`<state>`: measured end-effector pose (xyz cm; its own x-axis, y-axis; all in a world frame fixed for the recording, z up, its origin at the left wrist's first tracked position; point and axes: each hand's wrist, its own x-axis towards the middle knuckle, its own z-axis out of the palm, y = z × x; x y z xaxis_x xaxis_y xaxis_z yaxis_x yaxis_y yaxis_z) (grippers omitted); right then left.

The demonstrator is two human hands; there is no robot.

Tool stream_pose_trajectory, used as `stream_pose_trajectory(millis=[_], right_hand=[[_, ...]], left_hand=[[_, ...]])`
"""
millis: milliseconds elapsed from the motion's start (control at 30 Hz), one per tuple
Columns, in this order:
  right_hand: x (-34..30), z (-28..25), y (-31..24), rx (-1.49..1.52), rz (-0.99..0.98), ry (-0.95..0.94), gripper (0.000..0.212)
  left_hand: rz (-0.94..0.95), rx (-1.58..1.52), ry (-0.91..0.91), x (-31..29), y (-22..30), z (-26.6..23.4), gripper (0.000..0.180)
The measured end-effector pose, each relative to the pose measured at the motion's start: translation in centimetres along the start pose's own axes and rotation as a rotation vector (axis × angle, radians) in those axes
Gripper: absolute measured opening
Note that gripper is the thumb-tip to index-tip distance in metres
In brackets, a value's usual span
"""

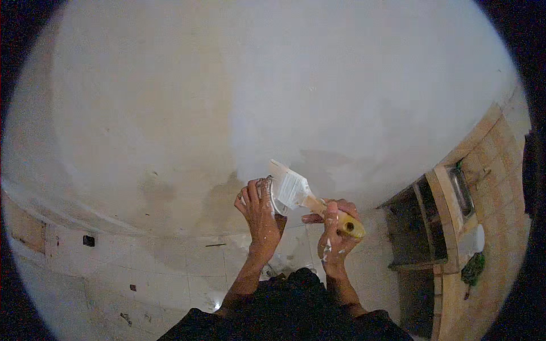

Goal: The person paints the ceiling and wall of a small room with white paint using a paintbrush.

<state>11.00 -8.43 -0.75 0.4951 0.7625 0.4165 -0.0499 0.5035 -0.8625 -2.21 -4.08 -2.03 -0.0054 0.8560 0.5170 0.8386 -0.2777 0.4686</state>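
My left hand (263,213) is wrapped round a small paint container (275,200), most of it hidden behind the fingers and the brush. My right hand (334,233) grips a wide paintbrush (311,202) by its yellow handle, the end pointing to the right. The brush head, coated in white, leans across the container's rim. White paint spatters both hands, with a thicker smear on the right one. Beyond them stands a wall (318,85), brighter white on its right part and dull beige on its left.
A counter with a metal sink (462,190) runs along the right, over dark open shelves (412,227). A white object (473,240) and a green bundle (473,269) lie on it. Small dark bits, including a black block (89,241), dot the tiled floor (165,284).
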Motion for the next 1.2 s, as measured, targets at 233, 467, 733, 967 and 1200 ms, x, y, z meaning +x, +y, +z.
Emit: stream_pose_trajectory(millis=[233, 467, 733, 967, 1200], right_hand=[[1.9, 0.9, -1.3, 0.065, 0.164, 0.288, 0.022], [2.9, -2.7, 2.4, 0.362, 0.200, 0.127, 0.022], [3.6, -3.9, 2.4, 0.581, 0.572, 0.029, 0.037], [11.7, -5.4, -1.5, 0.040, -0.421, -0.398, 0.032], [20.1, -0.4, -8.3, -0.414, -1.190, -0.645, 0.045]], left_hand=[[0.070, 0.065, -0.012, 0.9, -0.6, 0.4, 0.067], [0.019, -0.162, -0.125, 0.2, -2.8, 2.5, 0.069], [-0.165, -0.663, -0.180, -1.5, -5.0, 1.0, 0.081], [-0.255, -0.795, -0.156, -0.7, -0.5, -2.6, 0.062], [-0.228, -0.800, -0.104, -0.4, -0.5, -1.6, 0.053]])
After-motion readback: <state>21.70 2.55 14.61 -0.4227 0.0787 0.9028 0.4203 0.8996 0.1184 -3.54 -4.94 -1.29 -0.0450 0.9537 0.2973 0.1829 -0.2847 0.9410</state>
